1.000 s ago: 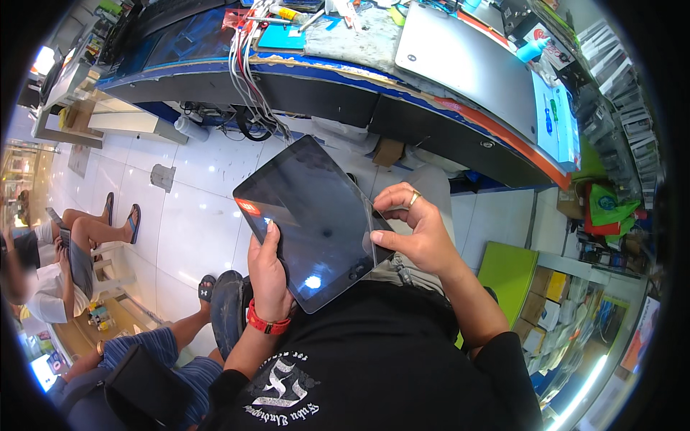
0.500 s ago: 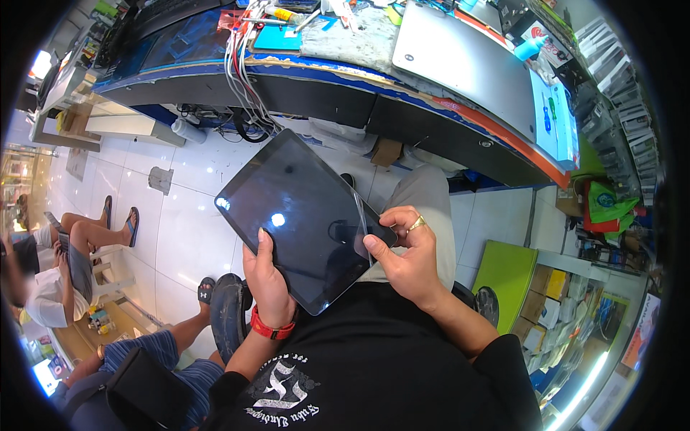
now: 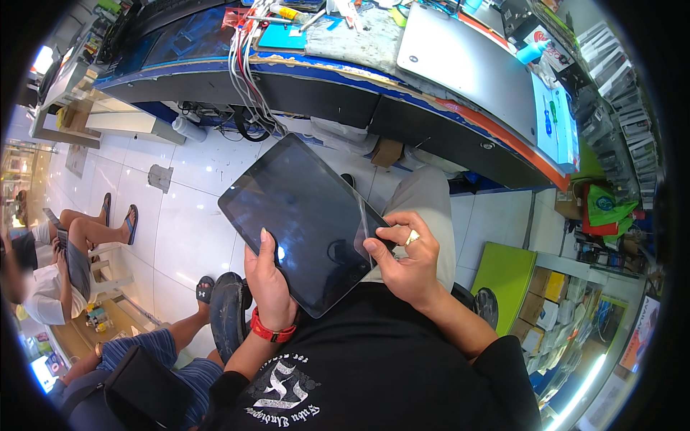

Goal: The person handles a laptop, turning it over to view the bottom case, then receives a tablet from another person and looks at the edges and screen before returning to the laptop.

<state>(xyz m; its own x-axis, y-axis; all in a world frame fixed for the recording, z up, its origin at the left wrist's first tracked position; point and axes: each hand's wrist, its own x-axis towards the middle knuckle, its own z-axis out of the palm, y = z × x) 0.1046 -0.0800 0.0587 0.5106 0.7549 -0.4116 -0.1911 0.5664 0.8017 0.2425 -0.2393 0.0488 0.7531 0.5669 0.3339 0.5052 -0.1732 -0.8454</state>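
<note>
A black tablet [image 3: 298,215] is held tilted over my lap, its glossy dark screen facing up with reflections on it. My left hand [image 3: 272,287] grips its lower left edge, thumb on the screen and fingers underneath. A clear film [image 3: 361,228] shows as a pale, raised strip across the right end of the screen. My right hand [image 3: 408,251] is at that end, thumb and index finger pinched together at the film's edge beside the tablet's corner. The fingers partly hide what lies in the pinch.
Ahead stands a workbench [image 3: 323,93] with a silver laptop [image 3: 460,65], a blue mat [image 3: 282,36], tools and hanging white cables [image 3: 241,72]. A glass display case [image 3: 575,309] is at right. Two other people sit at left, one in a striped shirt [image 3: 144,352] close by.
The tablet has tilted slightly and shifted a little right, so the bright reflection has moved down its screen. My right thumb and index finger have shifted slightly at the corner.
</note>
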